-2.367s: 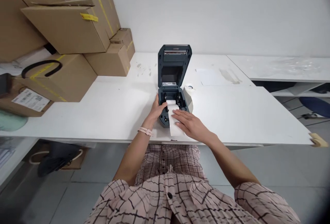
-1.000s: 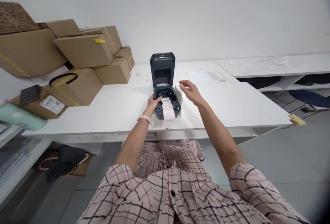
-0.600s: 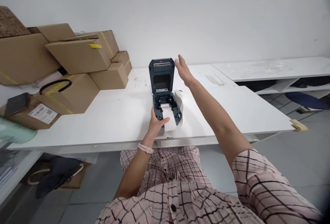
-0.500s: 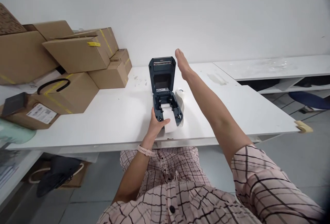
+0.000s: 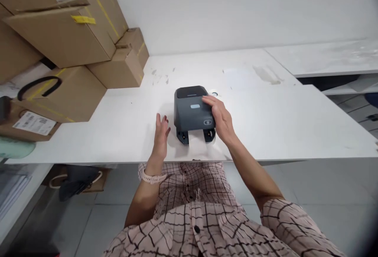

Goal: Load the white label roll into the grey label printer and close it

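A dark grey label printer sits near the front edge of the white table, its lid lowered but still a little raised from the base at the front. A strip of white label paper runs out from under the lid towards me. My right hand is curved over the lid's right side, fingers on its top; the thumb's grip is partly hidden. Left of the printer, my left hand is raised with fingers apart, touching nothing. Behind my right hand, a white roll shows only in part.
Cardboard boxes are piled at the left of the table, one with a black curved strap on it. A green item lies at the left front. Below the table is a dark bag. A white wall stands behind.
The printer's lid, upright before, has swung down towards me with my right hand on it. My left hand has let go of the printer and paper and moved left.
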A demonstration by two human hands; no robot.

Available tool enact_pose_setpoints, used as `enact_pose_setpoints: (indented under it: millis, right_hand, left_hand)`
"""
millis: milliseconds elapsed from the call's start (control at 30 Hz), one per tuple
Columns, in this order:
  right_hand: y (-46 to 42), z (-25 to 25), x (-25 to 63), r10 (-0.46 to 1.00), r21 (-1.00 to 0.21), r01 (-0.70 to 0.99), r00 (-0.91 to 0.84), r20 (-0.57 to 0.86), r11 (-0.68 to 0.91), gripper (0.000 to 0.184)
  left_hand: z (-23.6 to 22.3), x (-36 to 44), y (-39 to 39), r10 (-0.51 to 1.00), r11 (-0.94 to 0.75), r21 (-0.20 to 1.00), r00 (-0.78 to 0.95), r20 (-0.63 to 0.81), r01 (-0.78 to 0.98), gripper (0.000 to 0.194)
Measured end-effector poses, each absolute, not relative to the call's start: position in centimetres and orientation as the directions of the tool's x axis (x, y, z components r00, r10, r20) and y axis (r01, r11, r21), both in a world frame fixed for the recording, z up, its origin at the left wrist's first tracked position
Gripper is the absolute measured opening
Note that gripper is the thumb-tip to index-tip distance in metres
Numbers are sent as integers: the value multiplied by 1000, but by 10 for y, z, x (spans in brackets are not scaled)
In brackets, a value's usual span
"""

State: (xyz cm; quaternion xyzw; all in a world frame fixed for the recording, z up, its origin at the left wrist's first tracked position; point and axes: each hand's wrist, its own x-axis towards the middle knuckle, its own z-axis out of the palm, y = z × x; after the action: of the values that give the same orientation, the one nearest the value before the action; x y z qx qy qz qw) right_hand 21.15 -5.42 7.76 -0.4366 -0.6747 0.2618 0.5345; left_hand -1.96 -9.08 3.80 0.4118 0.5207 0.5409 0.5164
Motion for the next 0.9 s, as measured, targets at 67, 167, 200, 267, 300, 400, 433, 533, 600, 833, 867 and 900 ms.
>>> enact_pose_setpoints:
  millis: [67, 167, 200, 267, 300, 400, 433, 533, 600, 833, 867, 900]
  right_hand:
    - [-72, 57, 212, 871, -805, 349, -80, 485, 480, 46]
    - [-84, 41, 213, 905, -833, 358, -109, 412, 422, 49]
    - [-85, 38, 214, 920, -852, 350, -104, 379, 390, 54]
    - [-86, 36, 216, 949, -897, 312, -95, 299, 314, 62]
    - [-86, 34, 217, 962, -920, 282, -98, 255, 272, 66]
    - [-85, 27, 220, 983, -969, 189, -120, 139, 160, 74]
    - [-85, 24, 220, 986, -976, 169, -122, 117, 137, 76]
    - [-85, 17, 217, 990, -986, 135, -114, 86, 101, 79]
    - [-86, 15, 214, 993, -990, 116, -93, 69, 80, 80]
    - [-89, 8, 205, 993, -988, 102, -6, 119, 119, 80]
    - [-89, 7, 204, 992, -985, 112, -6, 128, 128, 79]
    - [-89, 7, 204, 990, -982, 125, -10, 139, 139, 78]
  left_hand:
    - [46, -15, -87, 992, -1, 999, -123, -5, -43, 97]
    - [49, -3, -84, 994, -35, 998, -102, 41, 57, 106]
    - [47, 2, -83, 995, -15, 997, -94, 21, 69, 110]
    - [42, 8, -83, 996, 58, 997, -74, -55, 41, 114]
    - [39, 10, -83, 994, 96, 995, -59, -96, 5, 112]
    - [34, 14, -84, 991, 137, 986, 11, -137, -100, 96]
    - [34, 15, -85, 992, 127, 985, 34, -124, -119, 90]
    - [37, 17, -87, 995, 94, 983, 60, -86, -157, 79]
    - [39, 18, -89, 995, 91, 982, 54, -83, -166, 75]
    - [38, 23, -85, 998, 59, 985, 9, -58, -165, 75]
    - [38, 23, -84, 998, 60, 985, 7, -60, -161, 76]
    - [37, 23, -85, 998, 69, 986, 14, -67, -155, 76]
